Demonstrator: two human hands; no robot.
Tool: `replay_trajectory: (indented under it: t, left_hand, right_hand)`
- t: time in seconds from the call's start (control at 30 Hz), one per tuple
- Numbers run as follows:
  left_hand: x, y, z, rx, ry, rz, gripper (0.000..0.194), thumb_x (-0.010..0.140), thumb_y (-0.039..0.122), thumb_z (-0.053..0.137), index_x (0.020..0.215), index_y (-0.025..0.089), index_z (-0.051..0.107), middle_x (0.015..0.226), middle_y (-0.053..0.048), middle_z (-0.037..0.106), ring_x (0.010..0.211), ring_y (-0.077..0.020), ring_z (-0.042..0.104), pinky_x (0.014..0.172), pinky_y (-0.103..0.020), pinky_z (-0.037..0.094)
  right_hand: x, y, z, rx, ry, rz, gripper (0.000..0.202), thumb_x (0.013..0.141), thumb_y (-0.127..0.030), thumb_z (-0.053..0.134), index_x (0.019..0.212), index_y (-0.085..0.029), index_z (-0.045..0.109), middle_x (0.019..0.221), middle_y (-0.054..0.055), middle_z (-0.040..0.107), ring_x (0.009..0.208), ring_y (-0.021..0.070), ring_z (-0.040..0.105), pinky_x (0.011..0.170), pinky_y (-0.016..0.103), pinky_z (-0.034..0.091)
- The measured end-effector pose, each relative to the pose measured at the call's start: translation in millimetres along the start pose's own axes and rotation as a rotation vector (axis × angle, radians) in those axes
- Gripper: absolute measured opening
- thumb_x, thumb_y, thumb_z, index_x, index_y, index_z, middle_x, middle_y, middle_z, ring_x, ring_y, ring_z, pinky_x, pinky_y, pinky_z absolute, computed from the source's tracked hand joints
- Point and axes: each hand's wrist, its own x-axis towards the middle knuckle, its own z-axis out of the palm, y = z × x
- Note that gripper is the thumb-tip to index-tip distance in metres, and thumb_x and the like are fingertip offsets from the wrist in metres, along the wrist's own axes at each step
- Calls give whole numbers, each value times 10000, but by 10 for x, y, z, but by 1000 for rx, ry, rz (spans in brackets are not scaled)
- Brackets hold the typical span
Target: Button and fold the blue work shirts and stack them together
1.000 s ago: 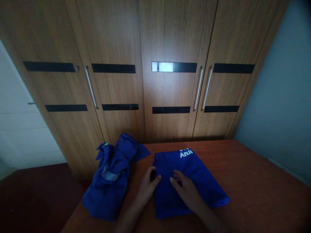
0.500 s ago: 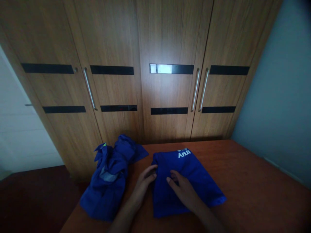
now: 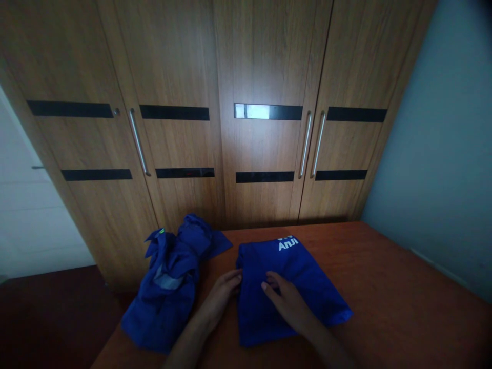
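A folded blue garment (image 3: 257, 307) lies flat on the brown surface, white lettering showing near its far edge. At its left edge is my left hand (image 3: 221, 294), fingers stretched out with the tips touching the fold; the thumb is hard to make out. Over the left part of the cloth rests my right hand (image 3: 286, 300), its thumb and bent fingers apart with nothing between them. To the left of my left hand, a second blue garment (image 3: 179, 302) lies crumpled, with a light grey band and a small yellow-green tag.
The reddish-brown tabletop (image 3: 392, 292) reaches back to a wooden wardrobe (image 3: 261, 200) with metal handles and dark strips. A bluish wall (image 3: 426, 169) stands on the right, a white door (image 3: 34, 215) on the far left.
My left hand has drawn slightly nearer and its fingers have come closer together at the garment's edge. My right hand stays almost in place over the cloth. The view has shifted slightly.
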Motion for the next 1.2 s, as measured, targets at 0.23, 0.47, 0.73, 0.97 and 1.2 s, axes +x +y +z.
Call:
replay_trajectory:
  t: [0.23, 0.47, 0.73, 0.97, 1.2]
  left_hand:
    - [-23, 21, 11, -47, -1, 46, 415, 741, 308, 645, 1125, 153, 662, 1090, -120, 702, 1061, -271, 616, 955, -398, 430]
    - [-117, 61, 130, -144, -122, 81, 494, 732, 298, 638, 1222, 243, 609, 1349, -76, 552, 1277, -268, 458, 1068, -420, 331]
    - [-198, 105, 275, -226, -290, 108, 437, 791, 280, 555, 1224, 247, 599, 1419, -36, 475, 1350, -250, 361, 1127, -415, 240]
    - [-252, 197, 324, -300, -322, 112, 423, 760, 296, 576, 1180, 252, 604, 1431, -60, 461, 1353, -286, 351, 1037, -432, 353]
    - [-169, 220, 145, -129, 70, 48, 270, 771, 372, 611, 959, 180, 638, 1095, -136, 694, 1086, -302, 610, 971, -444, 410]
  right_hand:
    - [-15, -35, -20, 16, -6, -4, 547, 848, -511, 509, 1247, -140, 548, 1194, 133, 632, 1098, 236, 589, 964, 354, 424]
    - [26, -123, 41, 95, 37, 40, 671, 834, -536, 518, 1367, -144, 405, 1297, 147, 559, 1094, 230, 592, 946, 346, 437]
    - [58, -242, 55, 160, 93, -79, 451, 841, -480, 528, 1164, -168, 560, 1136, 106, 661, 1066, 236, 608, 915, 335, 452]
    - [54, -283, 67, 503, 101, 1, 409, 746, -400, 653, 1088, -178, 635, 1106, 77, 689, 1047, 267, 617, 912, 387, 461]
    - [-37, -392, 0, 710, 96, 118, 327, 724, -355, 673, 980, -152, 683, 921, 53, 736, 876, 246, 666, 802, 353, 502]
